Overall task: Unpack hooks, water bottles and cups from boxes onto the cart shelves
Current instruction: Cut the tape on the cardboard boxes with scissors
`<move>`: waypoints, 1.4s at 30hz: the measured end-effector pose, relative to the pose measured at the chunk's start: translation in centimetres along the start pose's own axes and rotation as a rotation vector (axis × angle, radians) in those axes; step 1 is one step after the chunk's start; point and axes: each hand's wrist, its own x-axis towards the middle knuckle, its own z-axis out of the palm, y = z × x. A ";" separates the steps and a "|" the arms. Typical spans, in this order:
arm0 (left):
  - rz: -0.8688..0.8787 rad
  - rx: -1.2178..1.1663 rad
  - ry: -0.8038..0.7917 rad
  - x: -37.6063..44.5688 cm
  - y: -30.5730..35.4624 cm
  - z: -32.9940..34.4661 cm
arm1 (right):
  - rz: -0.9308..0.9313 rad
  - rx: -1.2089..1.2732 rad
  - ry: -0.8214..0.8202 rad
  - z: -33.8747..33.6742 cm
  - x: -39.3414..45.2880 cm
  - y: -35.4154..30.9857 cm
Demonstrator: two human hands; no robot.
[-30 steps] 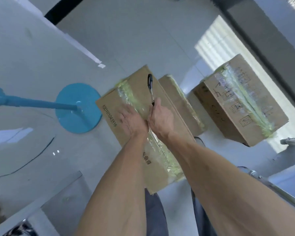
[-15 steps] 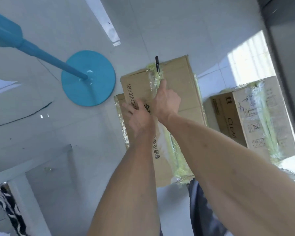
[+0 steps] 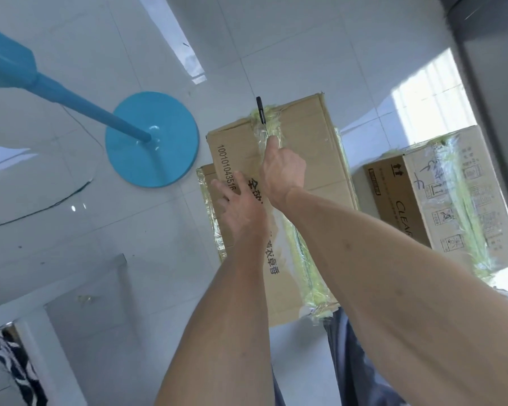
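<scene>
Right hand [image 3: 282, 171] grips a black-handled cutter [image 3: 261, 112] on the taped brown cardboard box [image 3: 305, 148].
I see my left hand [image 3: 241, 206] flat, fingers spread, pressing the box top on the floor.

Bare floor [image 3: 276, 39] lay open across the upper frame. A blue stand [image 3: 151, 139] blocked the left; a second box [image 3: 440, 200] crowded the right.

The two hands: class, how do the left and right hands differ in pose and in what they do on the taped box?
The right hand grips a black tool on the tape seam; the left hand holds nothing. The right is curled; the left lies flat, fingers spread. Both are on the same cardboard box.
</scene>
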 end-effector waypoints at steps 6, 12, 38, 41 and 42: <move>-0.025 -0.029 -0.053 0.1 0.1 0.3 | -0.006 -0.043 -0.013 -0.1 -0.4 -0.4; -0.050 -0.074 -0.095 0.1 -0.5 0.7 | -0.011 -0.100 -0.059 1.1 -2.5 0.9; 0.044 0.355 -0.329 -12.3 -6.0 3.9 | 0.093 -0.217 -0.263 2.1 -14.6 2.6; 0.046 0.349 -0.299 -11.4 -5.0 3.8 | 0.084 -0.190 -0.274 1.9 -16.5 3.7; 0.040 0.359 -0.298 -11.0 -4.6 3.8 | 0.076 -0.197 -0.265 2.0 -17.0 4.3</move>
